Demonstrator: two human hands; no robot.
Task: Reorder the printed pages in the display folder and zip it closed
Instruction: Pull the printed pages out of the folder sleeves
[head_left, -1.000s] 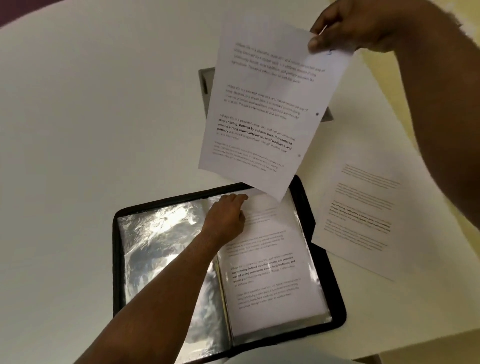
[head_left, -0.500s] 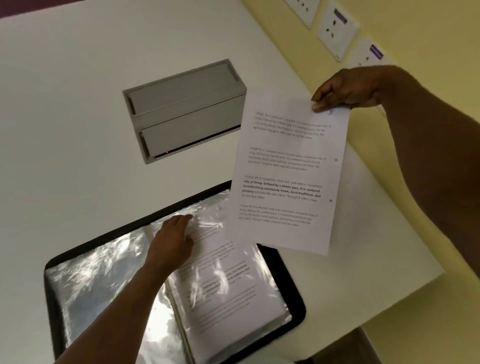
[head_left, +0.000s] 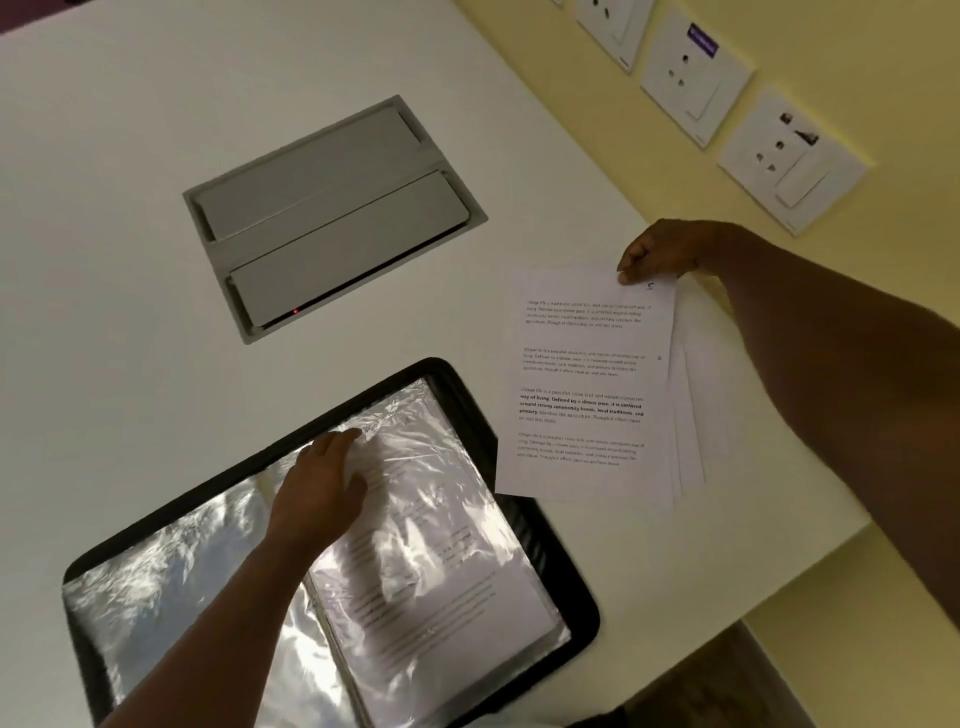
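A view from above looks down on a white table (head_left: 130, 234) beside a yellow wall. Near the bottom of the view lies a black display folder (head_left: 566, 566), open flat with its zip edge running round the outside. Its clear plastic sleeves (head_left: 171, 561) shine with glare, and the right-hand side holds a printed page (head_left: 447, 587) inside a sleeve. The person's left hand (head_left: 322, 493) rests on the folder near its spine, fingers together and reaching to the top edge of the right-hand sleeve, where the fingertips lie on the plastic; whether they pinch it cannot be told. To the right of the folder, the right hand (head_left: 660, 254) holds a loose printed sheet (head_left: 582, 384) by its top right corner, thumb on top and fingers curled beneath, clamped on the paper. This sheet carries four blocks of text, one partly in bold, and its lower left corner overlaps the folder's black edge. Under it, the edges of more white sheets (head_left: 691, 415) peek out on the table. Further back, a grey hatch (head_left: 332, 218) with two flaps is set flush into the tabletop, with a small red light at its front edge. White wall sockets (head_left: 696, 78) line the wall at the upper right.
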